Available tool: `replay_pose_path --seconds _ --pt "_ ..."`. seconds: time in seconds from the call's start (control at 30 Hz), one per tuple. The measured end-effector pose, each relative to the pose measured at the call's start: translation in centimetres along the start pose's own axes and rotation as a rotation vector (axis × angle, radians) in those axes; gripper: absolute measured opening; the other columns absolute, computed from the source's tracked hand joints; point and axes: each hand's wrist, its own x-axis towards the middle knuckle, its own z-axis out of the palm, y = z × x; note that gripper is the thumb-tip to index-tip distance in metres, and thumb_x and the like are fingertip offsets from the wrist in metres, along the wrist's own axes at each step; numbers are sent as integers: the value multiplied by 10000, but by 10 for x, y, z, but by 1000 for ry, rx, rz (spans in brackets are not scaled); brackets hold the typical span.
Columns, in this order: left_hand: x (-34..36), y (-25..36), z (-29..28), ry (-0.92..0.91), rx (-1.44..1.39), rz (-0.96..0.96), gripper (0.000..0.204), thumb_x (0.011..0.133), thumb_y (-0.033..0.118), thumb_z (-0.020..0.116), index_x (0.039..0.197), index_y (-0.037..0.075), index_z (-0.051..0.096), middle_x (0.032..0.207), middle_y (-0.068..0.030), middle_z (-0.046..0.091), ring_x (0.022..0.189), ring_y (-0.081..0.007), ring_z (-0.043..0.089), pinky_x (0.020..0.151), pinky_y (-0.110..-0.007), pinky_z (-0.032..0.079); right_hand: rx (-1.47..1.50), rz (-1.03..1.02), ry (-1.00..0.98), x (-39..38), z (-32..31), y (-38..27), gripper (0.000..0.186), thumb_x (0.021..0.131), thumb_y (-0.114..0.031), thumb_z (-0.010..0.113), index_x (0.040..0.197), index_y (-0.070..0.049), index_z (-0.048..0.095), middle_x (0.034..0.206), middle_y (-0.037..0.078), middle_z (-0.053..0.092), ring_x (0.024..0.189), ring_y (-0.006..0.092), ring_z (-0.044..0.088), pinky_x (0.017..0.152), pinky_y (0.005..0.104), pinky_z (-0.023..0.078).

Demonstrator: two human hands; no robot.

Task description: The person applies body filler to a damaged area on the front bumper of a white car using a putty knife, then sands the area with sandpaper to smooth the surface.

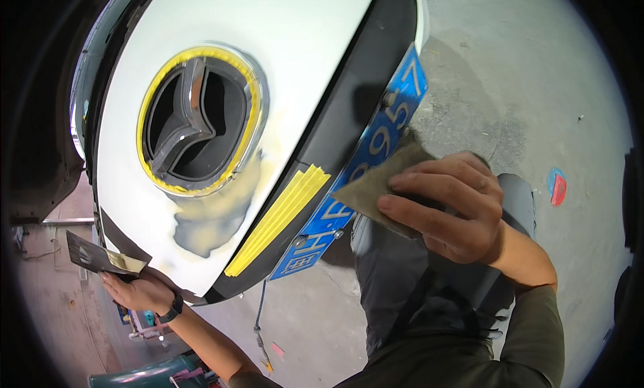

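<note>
My left hand [137, 294], at the lower left, holds a dark flat plate [87, 252] from below; a cream-coloured dab of putty [127, 263] lies on it. My right hand [459, 203] pinches a thin greyish-brown square sheet [374, 192] between thumb and fingers, in front of the blue number plate [410, 76]. Whether that sheet is a spreader or sandpaper I cannot tell. The white car panel [295, 32] carries a chrome emblem [192, 96] ringed with yellow masking tape [142, 123]. Below the emblem is a sanded grey and yellowish patch [215, 220]. Neither hand touches this patch.
Yellow tape strips [278, 220] cover part of the dark trim beside the number plate. A dark raised panel [40, 106] edges the far left. On the concrete floor [570, 73] lies a red and blue round piece [557, 187]. A green cylinder [144, 373] stands at the lower left.
</note>
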Motion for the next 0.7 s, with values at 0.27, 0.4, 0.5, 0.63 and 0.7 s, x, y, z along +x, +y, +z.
replay_pose_path --seconds 0.27,0.4,0.5,0.63,0.7 --pt "-17 19 -11 7 432 536 411 1004 -5 600 1400 -101 549 1485 -271 531 1295 -402 577 1064 -511 495 509 594 -202 -26 -51 4 299 830 132 640 1100 7 670 962 129 728 871 239 738 753 334 580" --pt "-136 120 -44 -276 -349 -28 476 1060 211 533 1454 -52 482 1217 -176 583 1016 -283 562 818 -420 503 656 942 -59 -38 -66 -5 413 900 86 619 1304 0 617 1017 62 708 909 140 677 824 272 527" --pt "-205 190 -46 -784 -694 -169 419 1073 331 485 1315 -6 545 986 -69 569 798 -148 529 674 -297 416 860 1126 71 -46 -67 -13 472 957 27 620 1425 -8 575 1056 -11 654 933 66 558 852 229 453" --pt "-248 271 -31 -1336 -1206 -1055 298 1106 348 451 1057 73 555 737 10 516 601 -92 477 555 -249 352 825 1144 165 -57 -66 -23 481 1018 -125 638 1477 -12 549 971 -71 586 837 16 464 743 200 380" --pt "-250 294 -30 -1435 -1191 -1626 272 1115 329 447 1003 99 538 685 10 498 563 -96 458 533 -260 344 835 1215 198 -64 -67 -32 504 1030 -156 651 1494 -1 530 1081 -37 618 926 33 493 830 215 428"
